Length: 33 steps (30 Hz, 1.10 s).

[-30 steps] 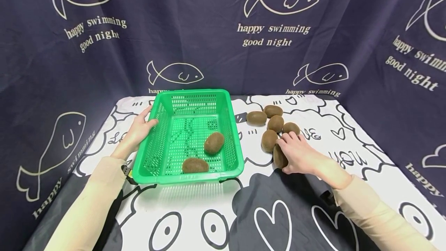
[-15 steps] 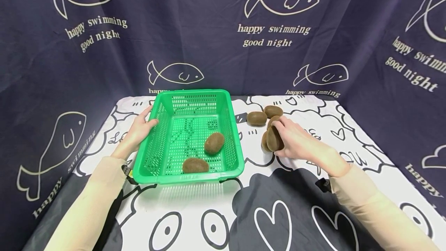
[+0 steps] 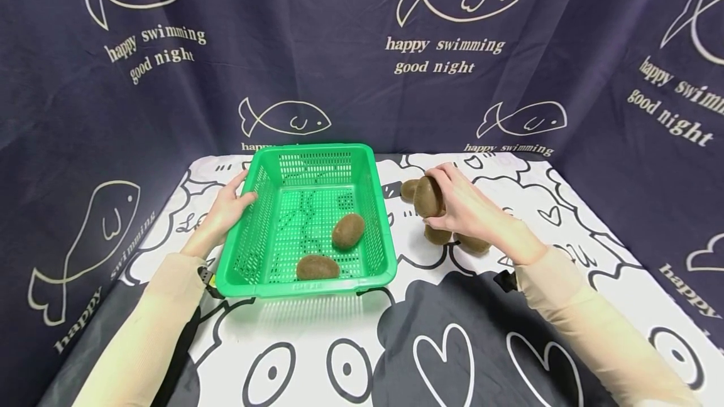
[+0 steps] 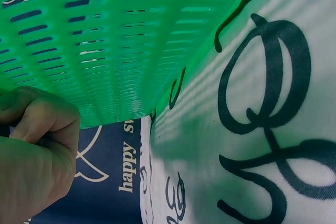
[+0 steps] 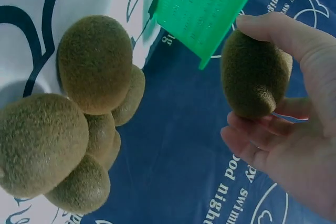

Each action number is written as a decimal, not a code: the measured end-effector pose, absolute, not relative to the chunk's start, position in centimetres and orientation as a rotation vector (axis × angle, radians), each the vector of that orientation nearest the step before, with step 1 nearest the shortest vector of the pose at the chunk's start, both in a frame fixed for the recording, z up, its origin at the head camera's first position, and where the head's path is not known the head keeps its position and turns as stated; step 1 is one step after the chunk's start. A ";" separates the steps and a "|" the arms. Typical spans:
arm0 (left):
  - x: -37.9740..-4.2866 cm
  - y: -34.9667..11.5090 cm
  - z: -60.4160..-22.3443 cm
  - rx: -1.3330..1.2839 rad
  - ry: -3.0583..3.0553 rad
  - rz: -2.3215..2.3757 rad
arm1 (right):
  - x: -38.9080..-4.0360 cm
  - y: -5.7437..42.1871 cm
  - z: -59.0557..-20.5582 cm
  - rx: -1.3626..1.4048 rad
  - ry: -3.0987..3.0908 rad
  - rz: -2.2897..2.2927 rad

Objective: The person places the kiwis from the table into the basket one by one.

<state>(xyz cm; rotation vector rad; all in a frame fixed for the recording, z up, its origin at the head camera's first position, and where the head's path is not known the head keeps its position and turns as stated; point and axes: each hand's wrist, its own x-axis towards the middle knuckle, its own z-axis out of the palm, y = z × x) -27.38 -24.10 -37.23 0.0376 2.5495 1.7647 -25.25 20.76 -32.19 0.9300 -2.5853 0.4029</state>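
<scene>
My right hand (image 3: pixel 466 209) pinches a brown fuzzy kiwi (image 3: pixel 428 196) between thumb and fingers, held above the table to the right of the basket. The right wrist view shows this kiwi (image 5: pixel 254 74) off the table, with the thumb over one end. My left hand (image 3: pixel 226 209) grips the left rim of the green plastic basket (image 3: pixel 305 289); its fingers look curled in the left wrist view. Inside the basket lie two kiwis, one kiwi (image 3: pixel 348 231) near the right wall and another kiwi (image 3: pixel 318 267) by the front wall.
Several loose kiwis lie right of the basket, among them a kiwi (image 3: pixel 437 235) and a kiwi (image 3: pixel 474 244) below my right hand, and a kiwi (image 3: pixel 410 190) farther back, partly hidden. A patterned cloth (image 3: pixel 305 344) covers the table; a dark curtain (image 3: pixel 362 80) hangs behind.
My right hand has lifted a kiwi from the near end of the group and carried it up and leftward. One loose kiwi has shifted nearer. My left hand and the basket have stayed put.
</scene>
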 end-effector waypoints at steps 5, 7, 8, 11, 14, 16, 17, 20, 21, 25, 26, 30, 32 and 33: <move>-27.3 -24.1 -37.2 0.043 2.541 1.770 | -25.6 20.4 -32.4 0.924 -2.589 0.432; -27.4 -24.1 -37.1 0.044 2.534 1.776 | -25.7 20.2 -32.4 0.927 -2.581 0.442; -27.4 -24.1 -37.1 0.043 2.532 1.777 | -25.8 20.1 -32.4 0.930 -2.576 0.446; -27.4 -24.1 -37.0 0.041 2.530 1.778 | -25.9 19.9 -32.3 0.944 -2.561 0.448; -27.4 -24.1 -37.0 0.034 2.526 1.777 | -26.1 19.7 -32.3 0.955 -2.552 0.447; -27.4 -24.1 -37.1 0.031 2.523 1.777 | -26.2 19.6 -32.2 0.964 -2.549 0.451; -27.4 -24.1 -37.1 0.031 2.522 1.778 | -26.2 19.5 -32.1 0.964 -2.550 0.457; -27.4 -24.2 -37.2 0.028 2.518 1.780 | -26.2 19.1 -32.0 0.966 -2.552 0.470; -27.4 -24.2 -37.2 0.028 2.519 1.780 | -26.2 19.0 -31.9 0.963 -2.557 0.472; -27.4 -24.2 -37.2 0.032 2.529 1.771 | -26.4 18.4 -31.6 0.957 -2.577 0.474; -27.4 -24.1 -37.2 0.036 2.533 1.768 | -26.4 18.2 -31.5 0.955 -2.581 0.472; -27.4 -24.1 -37.1 0.041 2.543 1.759 | -26.6 17.6 -31.2 0.975 -2.563 0.475; -27.4 -24.1 -37.0 0.040 2.548 1.751 | -26.8 17.2 -31.2 0.999 -2.546 0.485; -27.3 -24.1 -37.0 0.038 2.550 1.749 | -26.8 17.0 -31.2 1.009 -2.538 0.497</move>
